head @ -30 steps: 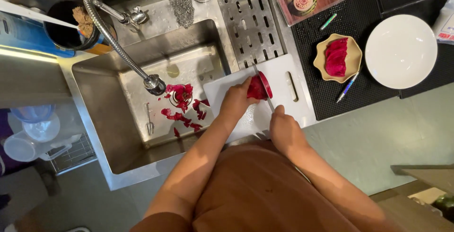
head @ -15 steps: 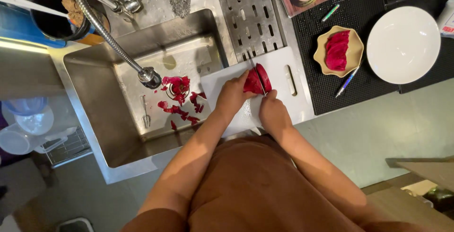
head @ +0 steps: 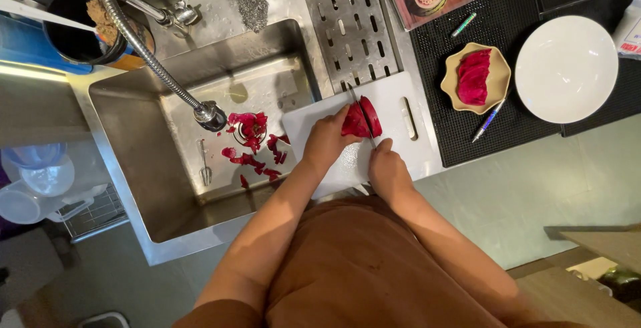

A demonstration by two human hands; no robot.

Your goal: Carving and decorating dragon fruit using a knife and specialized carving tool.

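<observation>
Head view, standing at the sink counter. My left hand [head: 325,142] is pressing down on the red fruit piece [head: 361,119], fingers curled over its left side to steady it. The fruit is lying on the white cutting board [head: 414,147], which is sitting at the right edge of the steel sink [head: 127,168], partly over the basin.

My right hand [head: 387,168] is closed around a knife handle; the handle itself is hidden in my fist. The knife blade [head: 352,94] is running away from me through the fruit, its tip showing past the far side near the slotted drain rack [head: 354,27].

Red peel scraps [head: 250,141] are lying in the sink bottom under the spring faucet [head: 157,61]. To the right, on the black mat [head: 521,27], a small tan dish [head: 501,77] is holding red slices [head: 473,76], with a white bowl [head: 566,69] just beside it.
</observation>
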